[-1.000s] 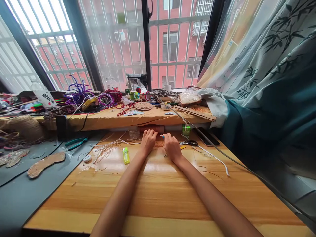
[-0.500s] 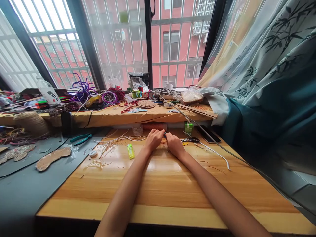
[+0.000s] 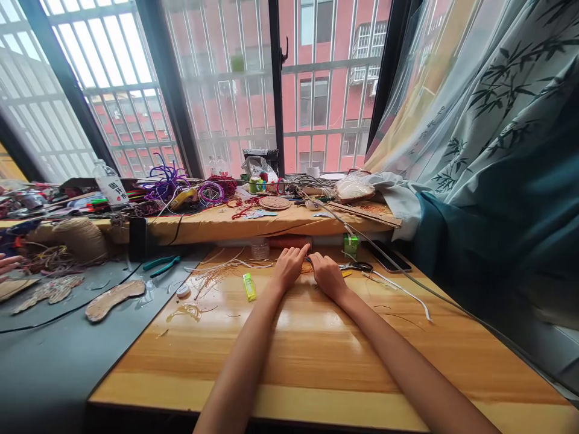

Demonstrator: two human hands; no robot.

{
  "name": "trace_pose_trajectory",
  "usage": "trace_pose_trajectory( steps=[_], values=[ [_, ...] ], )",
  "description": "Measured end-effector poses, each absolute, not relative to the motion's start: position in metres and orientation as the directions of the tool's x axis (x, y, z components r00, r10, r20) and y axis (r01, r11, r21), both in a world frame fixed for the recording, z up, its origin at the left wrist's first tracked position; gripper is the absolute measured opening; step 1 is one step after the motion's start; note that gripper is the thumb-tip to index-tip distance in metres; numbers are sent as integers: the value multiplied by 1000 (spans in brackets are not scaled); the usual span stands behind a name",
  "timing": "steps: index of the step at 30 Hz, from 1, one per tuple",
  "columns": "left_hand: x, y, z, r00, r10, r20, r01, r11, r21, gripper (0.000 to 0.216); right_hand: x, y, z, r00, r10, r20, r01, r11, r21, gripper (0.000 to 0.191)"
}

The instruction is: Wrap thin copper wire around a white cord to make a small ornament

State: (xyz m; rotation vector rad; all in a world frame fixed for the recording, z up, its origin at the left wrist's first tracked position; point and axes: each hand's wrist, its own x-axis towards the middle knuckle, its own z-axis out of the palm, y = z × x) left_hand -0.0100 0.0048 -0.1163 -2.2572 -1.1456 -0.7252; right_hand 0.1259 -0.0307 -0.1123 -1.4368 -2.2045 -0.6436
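My two hands rest close together at the far side of the wooden table. My left hand has its fingers curled down onto a small orange-brown woven piece that lies between the hands. My right hand is closed beside it, knuckles up, pinching something at the piece that I cannot make out. A reddish spool lies just beyond the fingertips, under the raised shelf.
A yellow-green lighter and loose straw strands lie left of my hands. Scissors, a green box, a phone and a white cord are to the right. Teal pliers are on the grey mat. Another person's hand shows at the left edge.
The view has shifted, so the table and shelf sit lower and further right in frame. My hands stay together on the woven piece. Another person's hand has come into sight at the left edge.
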Motion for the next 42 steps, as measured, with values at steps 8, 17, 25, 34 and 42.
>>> trace_pose_trajectory(
  steps=[8, 17, 25, 34, 42],
  values=[
    [-11, 2, -116, 517, 576, 634, 827, -528, -194, 42, 124, -32, -109, -346, 757, 554, 936, 316, 153, 25],
    [-8, -14, -103, 644, 406, 649, 707, -641, -300, 43, 125, -28, -111, -268, 838, 476, 963, 229, 140, 24],
    [-12, 0, -113, 617, 453, 644, 758, -562, -330, 22, 125, -32, -108, -260, 860, 438, 964, 254, 75, 22],
    [-11, 2, -117, 564, 498, 658, 792, -553, -261, 19, 124, -32, -109, -284, 861, 421, 955, 293, 44, 22],
    [-13, 8, -121, 385, 617, 686, 894, -433, -112, 19, 127, -29, -111, -124, 862, 492, 979, 187, -81, 23]
  ],
)
